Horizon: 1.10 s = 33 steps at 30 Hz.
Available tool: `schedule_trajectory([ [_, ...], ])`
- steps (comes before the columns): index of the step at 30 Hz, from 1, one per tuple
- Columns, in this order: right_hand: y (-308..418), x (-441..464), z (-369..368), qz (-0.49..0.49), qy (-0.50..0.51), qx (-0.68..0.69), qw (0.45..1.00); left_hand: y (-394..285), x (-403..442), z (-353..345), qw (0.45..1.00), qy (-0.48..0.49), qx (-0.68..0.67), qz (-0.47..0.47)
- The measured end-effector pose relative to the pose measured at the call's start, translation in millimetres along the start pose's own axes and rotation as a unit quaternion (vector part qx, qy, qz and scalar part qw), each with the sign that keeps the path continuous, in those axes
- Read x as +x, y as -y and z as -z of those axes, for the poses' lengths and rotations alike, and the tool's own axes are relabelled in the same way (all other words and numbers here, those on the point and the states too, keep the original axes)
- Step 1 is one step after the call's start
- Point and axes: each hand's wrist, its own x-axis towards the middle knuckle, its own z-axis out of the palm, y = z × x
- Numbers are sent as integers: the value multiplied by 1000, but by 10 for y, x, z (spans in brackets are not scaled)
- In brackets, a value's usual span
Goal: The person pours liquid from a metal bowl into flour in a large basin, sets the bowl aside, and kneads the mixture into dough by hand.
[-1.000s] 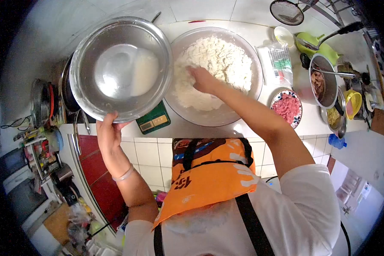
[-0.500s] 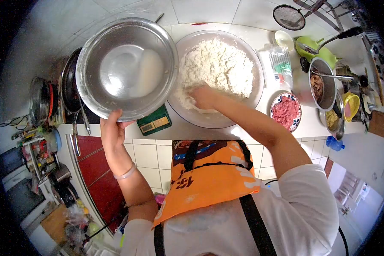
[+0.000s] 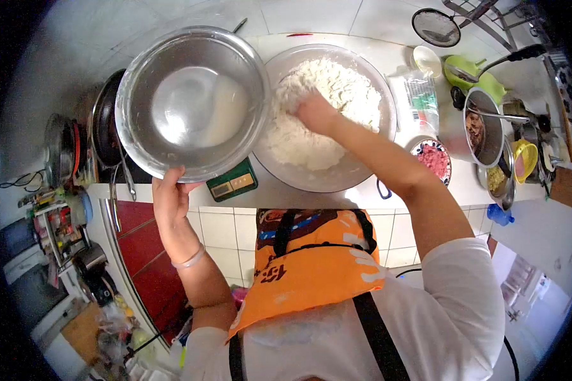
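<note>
My left hand point(image 3: 171, 193) grips the near rim of a wide metal bowl point(image 3: 156, 120), thumb on the rim. The bowl is held up at a tilt, with some cloudy whitish liquid point(image 3: 227, 111) pooled on its right side. To its right stands a large see-through basin point(image 3: 314, 184) of clumpy white flour point(image 3: 353, 95). My right hand point(image 3: 318, 113) is in the flour on the left side of that basin. Its fingers are floury and smeared by motion, so their shape does not show.
A green kitchen scale point(image 3: 234, 184) lies partly under the metal bowl. At right are a patterned bowl of pink minced meat point(image 3: 433, 159), a plastic bag point(image 3: 419, 95), a metal pot point(image 3: 489, 136) and a small pale cup point(image 3: 427, 60). Pans point(image 3: 105, 120) stand at left.
My right hand has moved away from me through the flour, from the near part of the basin toward its far left. The metal bowl stays almost where it was.
</note>
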Motion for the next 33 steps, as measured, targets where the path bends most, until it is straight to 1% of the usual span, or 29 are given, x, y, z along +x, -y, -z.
schedule_trajectory([
  [1,-79,74,17,-4,-63,-8,998,-8,1,-6,1000,1,-1,-2],
  [2,-118,166,28,-4,-62,-8,998,-10,6,-15,1000,3,-2,-3],
  [3,-132,287,27,-87,28,23,996,-8,11,-22,1000,2,-3,-3],
  [4,-112,385,16,-168,117,54,977,-4,12,-17,1000,6,-2,-5],
  [5,-37,420,-6,-185,64,47,979,-2,7,-1,1000,9,-1,-7],
  [6,76,468,19,-183,65,48,980,1,13,18,1000,6,-1,-6],
  [8,321,487,161,-177,212,95,956,1,33,30,1000,22,1,14],
  [10,562,253,193,-113,172,93,974,-19,16,-21,1000,19,0,9],
  [12,655,-67,170,-28,159,58,985,-17,-10,-22,1000,11,2,9],
  [13,651,-270,169,-27,160,58,985,-14,-13,-12,1000,17,-7,6],
  [15,612,-577,227,-23,87,65,994,18,-14,10,1000,20,-19,4],
  [16,646,-573,257,-23,87,66,994,28,-7,29,1000,22,-17,9],
  [18,733,-512,320,-29,174,193,965,49,-5,27,999,26,-13,16],
  [19,790,-407,234,-31,174,194,965,59,-7,14,1000,25,-13,12],
  [20,858,-236,88,-58,77,270,958,64,-10,4,1000,23,-13,9],
  [21,913,-112,-38,-83,-22,342,936,59,-26,-14,1000,24,-10,10],
  [22,927,-33,-91,-84,-23,343,935,49,-42,-48,1000,20,-9,4],
  [24,927,68,-175,-175,35,398,900,18,-44,-81,1000,16,-7,-3],
  [25,924,-24,-208,-177,34,399,899,9,-47,-84,1000,18,-8,3],
  [26,892,-216,-231,-94,33,333,937,10,-49,-93,1000,20,-11,8],
  [27,835,-392,-237,-10,31,262,964,14,-43,-108,1000,23,-12,9],
  [28,761,-502,-105,8,134,223,965,17,-38,-117,1000,16,-7,5],
  [29,679,-589,90,27,234,183,954,21,-34,-118,1000,8,-1,1],
  [30,608,-687,205,27,235,183,954,23,-31,-111,1000,7,-1,2],
  [31,534,-787,297,45,257,165,951,24,-23,-107,1000,19,-8,0],
  [32,469,-870,335,63,278,147,947,25,-12,-106,999,31,-15,-1],
  [33,410,-944,308,64,278,146,947,32,-6,-102,999,30,-15,-2],
])
